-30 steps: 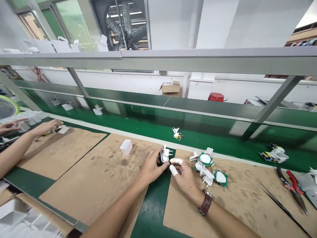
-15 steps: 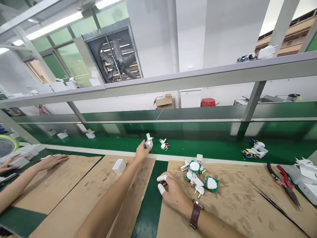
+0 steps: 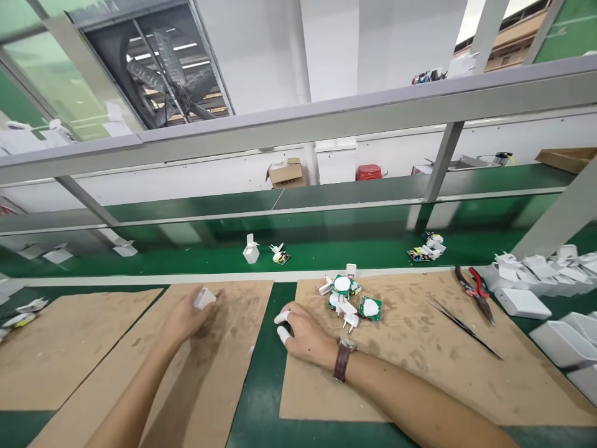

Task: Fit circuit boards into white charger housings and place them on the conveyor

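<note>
I count one white plastic case (image 3: 204, 299) at my left hand (image 3: 190, 314), three green circuit boards (image 3: 370, 308) with white round patches heaped near my right hand (image 3: 304, 333), one pair of pliers (image 3: 480, 297) with red and black handles, and one pair of tweezers (image 3: 466, 328). Ahead stand one white case with a plug piece on top (image 3: 250, 250), one small board with a white plug (image 3: 280, 254) just beside it, and one cluster of parts (image 3: 427, 248) farther right; three more white assemblies (image 3: 125, 247) sit off to the left. The stacked white housings (image 3: 522, 303) at the right edge overlap too much to count. My left thumb and fingers are closed about the case over the middle cardboard; whether it is lifted, I cannot tell. It is plain, pale and box-shaped, partly covered by my fingers. My right hand is loosely curled with a gap between thumb and forefinger, both tipped with white finger covers (image 3: 283, 336), gripping nothing. Three stained brown cardboard sheets (image 3: 443, 386) lie on the green bench (image 3: 259, 398). Beyond the grey shelf rail (image 3: 303, 118) are a large wall fan (image 3: 180, 90), an open carton (image 3: 288, 175) and a red container (image 3: 368, 172).
</note>
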Action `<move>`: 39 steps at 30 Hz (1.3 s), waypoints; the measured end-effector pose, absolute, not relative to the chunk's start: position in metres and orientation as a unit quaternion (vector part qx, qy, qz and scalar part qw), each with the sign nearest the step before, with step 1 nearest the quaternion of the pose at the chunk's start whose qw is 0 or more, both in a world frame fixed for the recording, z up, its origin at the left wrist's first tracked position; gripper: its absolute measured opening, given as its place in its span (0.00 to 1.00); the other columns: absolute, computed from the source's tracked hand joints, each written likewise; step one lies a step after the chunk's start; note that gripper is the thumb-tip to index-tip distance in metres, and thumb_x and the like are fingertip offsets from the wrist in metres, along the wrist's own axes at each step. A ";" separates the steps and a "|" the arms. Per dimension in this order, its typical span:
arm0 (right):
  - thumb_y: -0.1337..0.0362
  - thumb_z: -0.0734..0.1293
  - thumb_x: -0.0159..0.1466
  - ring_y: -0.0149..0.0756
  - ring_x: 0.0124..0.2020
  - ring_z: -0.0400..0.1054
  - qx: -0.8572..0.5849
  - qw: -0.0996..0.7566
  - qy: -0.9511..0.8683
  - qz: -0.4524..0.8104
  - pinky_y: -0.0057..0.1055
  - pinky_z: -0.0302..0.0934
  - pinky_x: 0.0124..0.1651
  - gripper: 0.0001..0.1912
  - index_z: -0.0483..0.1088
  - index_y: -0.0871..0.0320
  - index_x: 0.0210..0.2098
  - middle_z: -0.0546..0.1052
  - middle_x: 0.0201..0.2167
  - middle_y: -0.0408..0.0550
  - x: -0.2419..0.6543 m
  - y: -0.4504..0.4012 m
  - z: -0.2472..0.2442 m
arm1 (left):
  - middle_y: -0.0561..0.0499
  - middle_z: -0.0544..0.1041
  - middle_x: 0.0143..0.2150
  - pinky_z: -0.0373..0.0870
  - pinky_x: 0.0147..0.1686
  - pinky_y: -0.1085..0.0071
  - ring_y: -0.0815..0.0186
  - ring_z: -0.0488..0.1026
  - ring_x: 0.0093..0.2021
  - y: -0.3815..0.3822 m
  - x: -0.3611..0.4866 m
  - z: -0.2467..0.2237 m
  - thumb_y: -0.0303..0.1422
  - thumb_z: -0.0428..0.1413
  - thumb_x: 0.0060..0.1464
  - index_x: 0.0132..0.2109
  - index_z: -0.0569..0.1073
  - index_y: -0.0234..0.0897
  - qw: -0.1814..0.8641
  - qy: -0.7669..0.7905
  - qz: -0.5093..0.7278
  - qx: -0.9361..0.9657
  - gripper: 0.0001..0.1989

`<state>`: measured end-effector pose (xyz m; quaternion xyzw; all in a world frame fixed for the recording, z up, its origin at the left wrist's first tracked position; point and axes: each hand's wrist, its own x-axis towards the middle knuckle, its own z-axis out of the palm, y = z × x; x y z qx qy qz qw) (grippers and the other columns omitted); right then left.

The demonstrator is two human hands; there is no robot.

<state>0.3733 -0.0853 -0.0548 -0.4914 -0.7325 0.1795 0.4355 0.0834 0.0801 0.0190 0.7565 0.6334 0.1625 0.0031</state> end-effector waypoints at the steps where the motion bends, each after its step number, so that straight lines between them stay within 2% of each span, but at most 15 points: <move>1: 0.73 0.66 0.66 0.42 0.51 0.72 -0.492 0.423 -0.741 0.173 0.40 0.69 0.58 0.12 0.71 0.57 0.48 0.75 0.49 0.52 0.374 -0.086 -0.054 | 0.32 0.80 0.55 0.75 0.50 0.48 0.37 0.78 0.53 0.074 0.083 0.019 0.46 0.54 0.54 0.62 0.70 0.30 0.030 0.635 0.158 0.756 0.33; 5: 0.71 0.70 0.64 0.44 0.51 0.72 -0.483 0.368 -0.779 0.155 0.42 0.69 0.56 0.11 0.73 0.56 0.45 0.76 0.49 0.51 0.378 -0.090 -0.046 | 0.40 0.81 0.54 0.77 0.46 0.56 0.44 0.80 0.50 0.039 0.119 0.014 0.46 0.54 0.55 0.63 0.70 0.36 0.102 0.578 0.196 0.785 0.31; 10: 0.67 0.71 0.66 0.46 0.50 0.72 -0.483 0.300 -0.818 0.089 0.42 0.69 0.54 0.10 0.73 0.55 0.47 0.76 0.49 0.51 0.402 -0.107 -0.011 | 0.43 0.80 0.57 0.73 0.57 0.55 0.47 0.76 0.57 0.002 0.187 -0.004 0.39 0.54 0.57 0.59 0.73 0.39 0.129 0.414 0.242 0.868 0.24; 15: 0.71 0.71 0.63 0.56 0.55 0.69 -0.550 0.279 -0.786 -0.048 0.55 0.69 0.56 0.14 0.73 0.56 0.48 0.74 0.55 0.61 0.453 -0.144 0.007 | 0.39 0.75 0.62 0.70 0.62 0.52 0.46 0.72 0.63 -0.010 0.212 -0.031 0.38 0.55 0.60 0.68 0.65 0.38 0.146 0.377 0.275 0.872 0.30; 20: 0.76 0.65 0.63 0.60 0.58 0.70 -0.588 0.270 -0.756 -0.093 0.62 0.69 0.57 0.10 0.75 0.57 0.40 0.75 0.55 0.64 0.497 -0.162 -0.017 | 0.37 0.73 0.64 0.69 0.63 0.52 0.45 0.71 0.64 -0.015 0.209 -0.044 0.41 0.58 0.61 0.70 0.62 0.37 0.186 0.379 0.289 0.859 0.34; 23: 0.71 0.62 0.68 0.56 0.57 0.72 -0.580 0.337 -0.739 -0.061 0.59 0.70 0.58 0.11 0.74 0.57 0.45 0.76 0.56 0.62 0.507 -0.155 -0.011 | 0.36 0.72 0.64 0.69 0.62 0.51 0.45 0.71 0.64 -0.020 0.206 -0.043 0.39 0.57 0.61 0.72 0.58 0.35 0.211 0.384 0.285 0.853 0.36; 26: 0.63 0.61 0.72 0.50 0.52 0.75 -0.596 0.438 -0.674 0.004 0.53 0.72 0.56 0.11 0.73 0.58 0.48 0.78 0.54 0.61 0.503 -0.144 0.014 | 0.38 0.72 0.65 0.70 0.62 0.53 0.47 0.72 0.64 -0.025 0.203 -0.042 0.37 0.55 0.62 0.74 0.56 0.39 0.220 0.383 0.292 0.848 0.36; 29: 0.53 0.62 0.73 0.46 0.45 0.78 -0.593 0.522 -0.604 0.109 0.46 0.75 0.49 0.15 0.73 0.57 0.47 0.81 0.49 0.59 0.485 -0.138 0.035 | 0.39 0.71 0.66 0.69 0.63 0.55 0.49 0.72 0.64 -0.028 0.201 -0.040 0.34 0.53 0.63 0.73 0.59 0.40 0.221 0.366 0.302 0.852 0.33; 31: 0.47 0.64 0.71 0.45 0.41 0.79 -0.571 0.548 -0.575 0.206 0.43 0.77 0.44 0.18 0.72 0.56 0.44 0.82 0.45 0.57 0.468 -0.137 0.036 | 0.39 0.72 0.65 0.70 0.62 0.56 0.49 0.72 0.63 -0.030 0.200 -0.038 0.31 0.52 0.61 0.71 0.63 0.39 0.224 0.353 0.302 0.857 0.31; 34: 0.40 0.66 0.67 0.46 0.37 0.80 -0.550 0.531 -0.539 0.354 0.44 0.78 0.38 0.23 0.71 0.55 0.41 0.82 0.39 0.54 0.445 -0.139 0.021 | 0.40 0.72 0.63 0.73 0.58 0.58 0.51 0.75 0.59 -0.032 0.199 -0.034 0.28 0.53 0.58 0.68 0.66 0.39 0.228 0.351 0.288 0.861 0.31; 36: 0.39 0.65 0.67 0.48 0.34 0.80 -0.566 0.474 -0.535 0.411 0.45 0.77 0.35 0.25 0.71 0.55 0.41 0.82 0.34 0.53 0.438 -0.143 0.008 | 0.39 0.71 0.63 0.74 0.56 0.60 0.52 0.76 0.56 -0.034 0.197 -0.030 0.28 0.53 0.57 0.68 0.65 0.38 0.228 0.360 0.277 0.861 0.31; 37: 0.40 0.64 0.68 0.49 0.34 0.80 -0.585 0.434 -0.550 0.409 0.46 0.77 0.35 0.24 0.71 0.55 0.40 0.81 0.33 0.53 0.438 -0.147 0.003 | 0.39 0.70 0.63 0.75 0.54 0.60 0.53 0.77 0.54 -0.035 0.197 -0.029 0.27 0.53 0.57 0.68 0.65 0.38 0.228 0.364 0.274 0.860 0.31; 39: 0.45 0.64 0.71 0.51 0.36 0.79 -0.631 0.352 -0.615 0.317 0.50 0.77 0.39 0.19 0.72 0.56 0.39 0.81 0.34 0.55 0.444 -0.156 -0.002 | 0.39 0.69 0.63 0.75 0.52 0.60 0.55 0.78 0.50 -0.037 0.197 -0.028 0.27 0.53 0.57 0.68 0.63 0.37 0.230 0.368 0.268 0.860 0.31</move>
